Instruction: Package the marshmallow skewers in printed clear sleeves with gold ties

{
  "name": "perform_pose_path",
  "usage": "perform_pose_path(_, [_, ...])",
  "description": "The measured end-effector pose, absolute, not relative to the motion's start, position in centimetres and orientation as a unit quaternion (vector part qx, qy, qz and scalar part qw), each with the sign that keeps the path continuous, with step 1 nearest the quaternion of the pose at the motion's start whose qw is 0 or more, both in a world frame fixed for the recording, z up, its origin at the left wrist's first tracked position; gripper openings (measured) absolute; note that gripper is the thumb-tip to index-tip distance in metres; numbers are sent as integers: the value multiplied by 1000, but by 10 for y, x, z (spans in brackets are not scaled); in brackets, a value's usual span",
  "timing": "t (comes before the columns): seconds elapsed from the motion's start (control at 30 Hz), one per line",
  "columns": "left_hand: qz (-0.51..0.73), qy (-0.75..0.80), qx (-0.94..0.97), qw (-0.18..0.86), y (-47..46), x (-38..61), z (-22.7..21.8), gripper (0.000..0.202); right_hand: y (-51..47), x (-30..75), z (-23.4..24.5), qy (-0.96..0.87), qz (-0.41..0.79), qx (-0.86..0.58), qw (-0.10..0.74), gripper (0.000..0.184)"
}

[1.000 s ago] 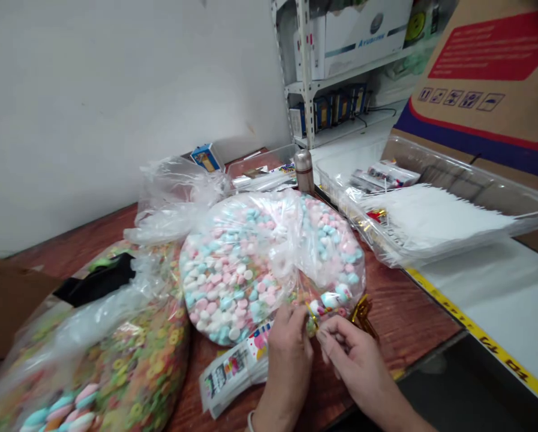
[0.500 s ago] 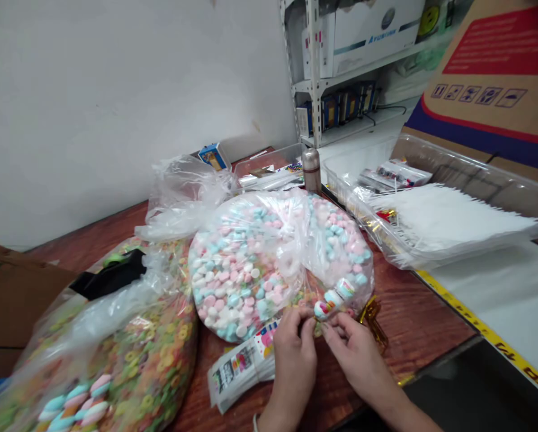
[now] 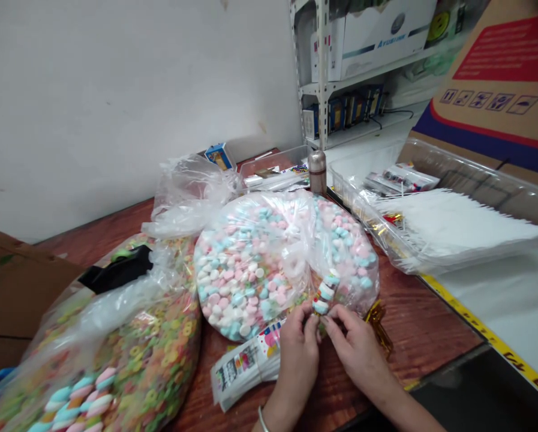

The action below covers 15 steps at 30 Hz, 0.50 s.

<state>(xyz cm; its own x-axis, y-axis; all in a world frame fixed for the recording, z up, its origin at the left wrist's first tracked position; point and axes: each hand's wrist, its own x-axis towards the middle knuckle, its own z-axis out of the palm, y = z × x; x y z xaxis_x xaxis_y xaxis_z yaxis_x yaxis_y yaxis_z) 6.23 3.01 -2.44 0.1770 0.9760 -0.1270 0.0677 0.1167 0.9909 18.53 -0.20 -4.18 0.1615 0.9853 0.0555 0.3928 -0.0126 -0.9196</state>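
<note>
A metal shelf (image 3: 322, 72) of boxes stands against the white wall, with a big cardboard box (image 3: 498, 78) leaning in at the right; on the wooden table (image 3: 424, 324) lie two fat plastic bags, one of colored cereal rings (image 3: 147, 354) at the left and one of pastel candies (image 3: 246, 264) just beside it; a plastic tray (image 3: 475, 171) sits on the right, holding a stack of white sheets (image 3: 448, 231); a steel flask (image 3: 317, 172) stands just behind the candy bag; a printed packet bundle (image 3: 244, 366) lies against the bag's lower edge, touching the left hand (image 3: 298, 366); gold ties (image 3: 379, 330) lie near the right hand (image 3: 358, 354); both hands are closed and meet in front of the candy bag, their fingertips pinching the bottom of a short candy stack (image 3: 321, 297); that stack stands nearly upright, its striped pieces resting against the bag; a thin bracelet (image 3: 263, 419) circles the left wrist.
</note>
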Motion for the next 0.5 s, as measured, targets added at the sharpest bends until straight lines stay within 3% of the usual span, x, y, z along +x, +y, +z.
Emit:
perform_pose_path(0.1, [382,463,700,388,27,57,-28,29,-3,186,-41,-565,316,-627,433,20])
perform_pose_path(0.17, [363,471,720,357,26,56,-29,31,-4,185,-40,-578,308,-619,433,20])
perform_pose_path(0.4, [390,527,646,390,26,64,-19,24,0,176,-45,-579,259,-617,466,20])
perform_pose_path(0.5, [405,511,602,460,27,63,-18,24,0,176,-45,-564,247,-627,477,19])
